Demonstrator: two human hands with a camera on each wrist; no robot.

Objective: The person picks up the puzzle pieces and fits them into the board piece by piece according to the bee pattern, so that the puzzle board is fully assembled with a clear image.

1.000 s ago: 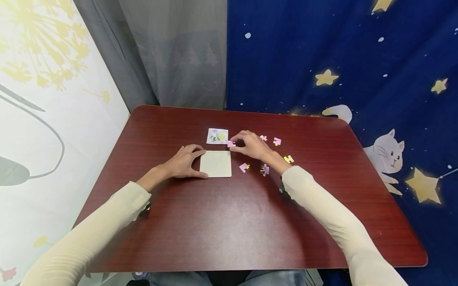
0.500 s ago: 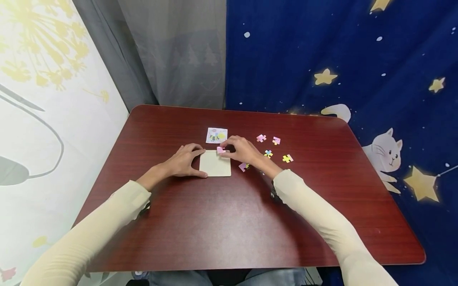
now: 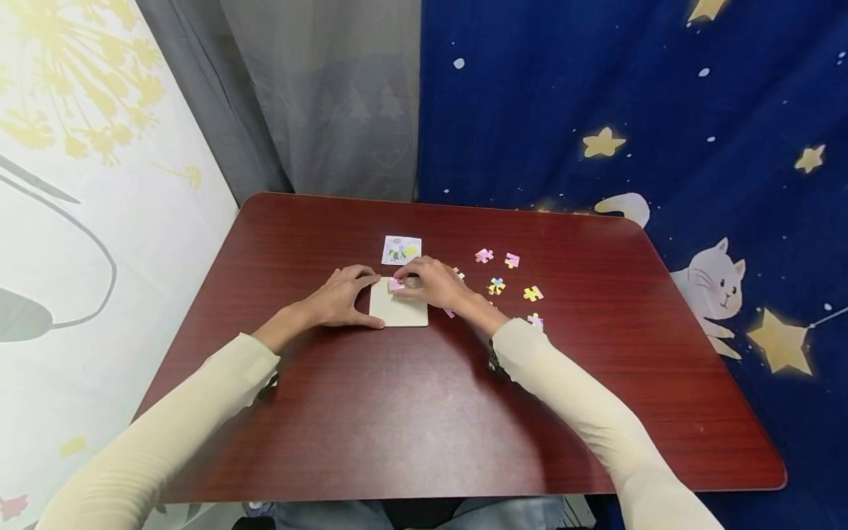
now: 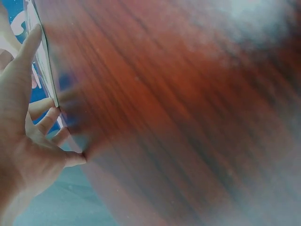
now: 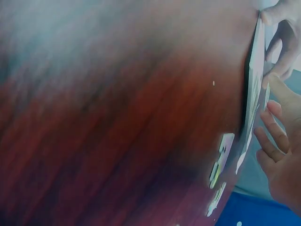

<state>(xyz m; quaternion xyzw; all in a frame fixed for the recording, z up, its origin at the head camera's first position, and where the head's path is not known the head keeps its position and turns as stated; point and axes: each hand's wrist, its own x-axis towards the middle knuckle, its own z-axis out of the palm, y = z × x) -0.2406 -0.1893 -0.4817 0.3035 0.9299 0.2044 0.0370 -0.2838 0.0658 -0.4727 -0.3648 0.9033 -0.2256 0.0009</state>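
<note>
A cream square puzzle tray [image 3: 407,313] lies flat on the table. My left hand [image 3: 343,298] holds it at its left side, thumb at the near corner and index finger at the far corner; the left wrist view shows the tray [image 4: 47,61] edge-on between thumb and fingers. Over the tray's far left part, my right hand [image 3: 439,283] pinches a pink jigsaw piece [image 3: 395,284] between thumb and fingers. That piece [image 5: 267,96] appears as a thin edge at the fingertips in the right wrist view.
Just beyond the tray lies a picture card [image 3: 401,250] with a bee. Several loose jigsaw pieces are scattered to the right, among them a pink one [image 3: 484,255], a yellow one [image 3: 533,294] and a blue-yellow one [image 3: 497,285]. My right forearm passes above the near ones.
My right hand has carried the pink piece leftward and nearer, from beside the card to over the tray's far left part. The left hand has stayed at the tray.
</note>
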